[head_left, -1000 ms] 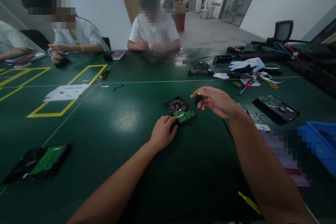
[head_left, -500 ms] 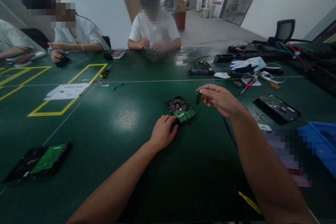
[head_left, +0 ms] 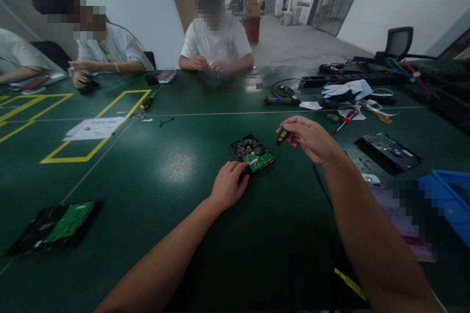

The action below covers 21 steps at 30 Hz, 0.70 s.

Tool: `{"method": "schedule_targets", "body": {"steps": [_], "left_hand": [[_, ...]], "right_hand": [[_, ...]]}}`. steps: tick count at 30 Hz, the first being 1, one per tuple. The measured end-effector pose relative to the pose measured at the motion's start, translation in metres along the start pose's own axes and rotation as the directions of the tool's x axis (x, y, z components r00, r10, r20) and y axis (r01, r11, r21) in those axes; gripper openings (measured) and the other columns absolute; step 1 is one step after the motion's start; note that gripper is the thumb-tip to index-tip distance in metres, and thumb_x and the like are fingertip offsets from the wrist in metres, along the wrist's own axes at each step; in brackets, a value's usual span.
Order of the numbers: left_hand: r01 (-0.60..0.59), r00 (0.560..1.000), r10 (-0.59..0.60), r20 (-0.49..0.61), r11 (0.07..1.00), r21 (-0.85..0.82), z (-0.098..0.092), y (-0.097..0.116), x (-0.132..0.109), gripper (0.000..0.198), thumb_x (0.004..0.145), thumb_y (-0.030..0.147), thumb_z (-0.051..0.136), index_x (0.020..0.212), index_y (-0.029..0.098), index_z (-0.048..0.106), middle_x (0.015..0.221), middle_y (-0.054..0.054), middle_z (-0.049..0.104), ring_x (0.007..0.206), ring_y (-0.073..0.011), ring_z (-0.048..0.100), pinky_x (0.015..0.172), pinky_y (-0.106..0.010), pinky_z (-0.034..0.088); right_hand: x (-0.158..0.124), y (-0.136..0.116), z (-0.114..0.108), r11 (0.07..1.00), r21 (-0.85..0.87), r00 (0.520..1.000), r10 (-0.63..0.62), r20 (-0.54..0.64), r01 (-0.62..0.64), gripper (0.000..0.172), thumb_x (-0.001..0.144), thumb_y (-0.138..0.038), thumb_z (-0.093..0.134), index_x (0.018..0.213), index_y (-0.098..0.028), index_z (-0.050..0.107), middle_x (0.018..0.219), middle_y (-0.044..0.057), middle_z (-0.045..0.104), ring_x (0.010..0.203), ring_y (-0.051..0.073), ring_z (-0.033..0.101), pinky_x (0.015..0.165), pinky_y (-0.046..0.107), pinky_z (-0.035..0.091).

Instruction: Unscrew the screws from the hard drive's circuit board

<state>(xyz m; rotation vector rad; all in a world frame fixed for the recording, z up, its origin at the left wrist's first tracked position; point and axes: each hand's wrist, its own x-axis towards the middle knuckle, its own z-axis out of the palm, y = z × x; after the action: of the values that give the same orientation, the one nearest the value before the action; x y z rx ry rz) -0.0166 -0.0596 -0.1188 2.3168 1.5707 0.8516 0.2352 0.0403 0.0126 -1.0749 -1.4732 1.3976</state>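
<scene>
A hard drive (head_left: pixel 253 152) lies on the green table with its green circuit board facing up. My left hand (head_left: pixel 229 185) grips its near left edge, the thumb against the near side and the fingers over the board's edge. Between the fingertips of my right hand (head_left: pixel 306 138) is the black and yellow handle of a screwdriver (head_left: pixel 282 136). The thin shaft points down toward the drive's right corner; whether the tip touches it I cannot tell.
Other hard drives lie at the near left (head_left: pixel 60 227) and at the right (head_left: pixel 388 151), beside a blue bin (head_left: pixel 450 200). A red screwdriver (head_left: pixel 347 120), gloves (head_left: pixel 347 90) and a black cylindrical tool (head_left: pixel 282 101) lie further back. Co-workers sit across the table.
My right hand has shifted slightly to the right, and the screwdriver handle has turned and tilts more to the right. My left hand and the hard drive stay in place.
</scene>
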Motion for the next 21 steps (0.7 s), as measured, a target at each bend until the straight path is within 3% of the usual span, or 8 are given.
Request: {"method": "schedule_targets", "body": {"steps": [7,10,15,21], "left_hand": [[0.000,1.000,0.000,-0.004,1.000,0.004,-0.0009,0.0007,0.0005,0.041,0.096,0.025,0.058,0.137,0.022,0.056,0.110,-0.010,0.066,0.103,-0.0269,0.060,0.091,-0.045,0.054],[0.005,1.000,-0.005,-0.004,1.000,0.002,-0.0001,0.0006,0.0004,0.041,0.096,0.025,0.059,0.137,0.023,0.056,0.111,-0.010,0.066,0.103,-0.0269,0.061,0.091,-0.045,0.054],[0.005,1.000,-0.005,-0.009,1.000,0.003,0.0008,0.0011,0.0003,0.041,0.096,0.024,0.058,0.137,0.023,0.056,0.110,-0.009,0.066,0.103,-0.0264,0.061,0.091,-0.044,0.054],[0.003,1.000,-0.003,-0.005,1.000,0.006,0.0007,0.0007,0.0003,0.040,0.096,0.025,0.058,0.137,0.023,0.056,0.111,-0.010,0.067,0.103,-0.0267,0.060,0.092,-0.045,0.053]], "right_hand": [[-0.0038,-0.0044,0.0021,0.999,-0.043,0.998,0.005,0.066,-0.002,0.016,0.086,-0.033,0.069,0.093,-0.022,0.078,0.091,0.007,0.071,0.067,0.014,0.053,0.056,0.030,0.040],[-0.0050,-0.0054,0.0048,0.999,-0.027,0.996,0.028,0.090,-0.026,0.014,0.085,-0.033,0.070,0.090,-0.022,0.076,0.089,0.006,0.071,0.066,0.015,0.053,0.056,0.030,0.042],[-0.0061,-0.0063,0.0085,0.994,0.065,0.990,0.074,0.117,-0.082,0.014,0.086,-0.035,0.071,0.088,-0.021,0.068,0.104,0.010,0.074,0.070,0.016,0.059,0.058,0.031,0.047],[-0.0056,-0.0062,0.0070,0.992,0.090,0.990,0.082,0.115,-0.092,0.019,0.089,-0.034,0.068,0.105,-0.023,0.070,0.102,0.009,0.073,0.070,0.016,0.060,0.058,0.030,0.048]]}}
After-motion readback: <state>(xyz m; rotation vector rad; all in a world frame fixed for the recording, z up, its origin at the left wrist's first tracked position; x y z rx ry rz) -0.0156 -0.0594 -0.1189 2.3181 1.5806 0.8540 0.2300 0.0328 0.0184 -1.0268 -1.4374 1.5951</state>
